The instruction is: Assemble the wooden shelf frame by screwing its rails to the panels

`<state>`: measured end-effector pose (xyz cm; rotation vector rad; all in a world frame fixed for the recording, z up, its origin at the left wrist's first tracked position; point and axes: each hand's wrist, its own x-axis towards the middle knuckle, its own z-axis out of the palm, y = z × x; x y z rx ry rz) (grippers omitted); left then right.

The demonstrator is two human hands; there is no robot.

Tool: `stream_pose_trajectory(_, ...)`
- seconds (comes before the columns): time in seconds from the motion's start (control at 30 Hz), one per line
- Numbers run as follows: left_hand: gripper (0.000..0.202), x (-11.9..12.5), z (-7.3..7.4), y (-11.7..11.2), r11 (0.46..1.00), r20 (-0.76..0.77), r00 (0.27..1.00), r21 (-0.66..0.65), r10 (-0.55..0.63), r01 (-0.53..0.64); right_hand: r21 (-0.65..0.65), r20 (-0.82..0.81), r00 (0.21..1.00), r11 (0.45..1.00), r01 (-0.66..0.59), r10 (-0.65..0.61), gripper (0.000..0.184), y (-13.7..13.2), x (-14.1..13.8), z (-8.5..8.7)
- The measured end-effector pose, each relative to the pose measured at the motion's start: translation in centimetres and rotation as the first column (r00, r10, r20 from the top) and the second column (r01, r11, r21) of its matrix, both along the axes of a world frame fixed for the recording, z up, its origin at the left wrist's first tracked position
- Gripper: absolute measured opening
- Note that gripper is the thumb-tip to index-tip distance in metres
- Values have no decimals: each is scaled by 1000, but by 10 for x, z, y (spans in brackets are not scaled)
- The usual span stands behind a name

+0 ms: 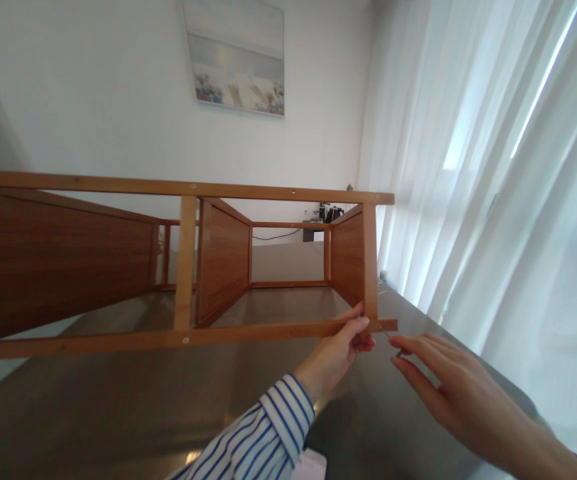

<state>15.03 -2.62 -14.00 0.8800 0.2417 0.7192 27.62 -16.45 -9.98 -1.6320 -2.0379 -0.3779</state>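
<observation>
A wooden shelf frame (183, 260) lies on its side on a dark grey table (118, 407), its brown panels pointing away from me. My left hand (343, 350), in a blue-and-white striped sleeve, grips the lower rail of the frame near its right end. My right hand (443, 380) is just right of that rail end, fingers stretched out and close together. A thin metal piece (385, 332), perhaps a small tool or screw, shows between its fingertips and the rail end; what it is I cannot make out.
A white curtain (493, 167) hangs along the right side, close to the table's edge. A picture (238, 57) hangs on the white wall behind. Small dark objects (328, 213) sit far back beyond the frame.
</observation>
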Motion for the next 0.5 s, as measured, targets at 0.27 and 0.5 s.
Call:
stream_pose_trajectory(0.27,35,0,1,0,1000,-7,1000,11,0,0,37,-245,966,995,91,-79,21,6,-11,-2)
stream_pose_trajectory(0.5,32,-1,1,0,999,11,1000,35,-23,22,-34,-600,796,996,80,-85,27,10,-15,-7)
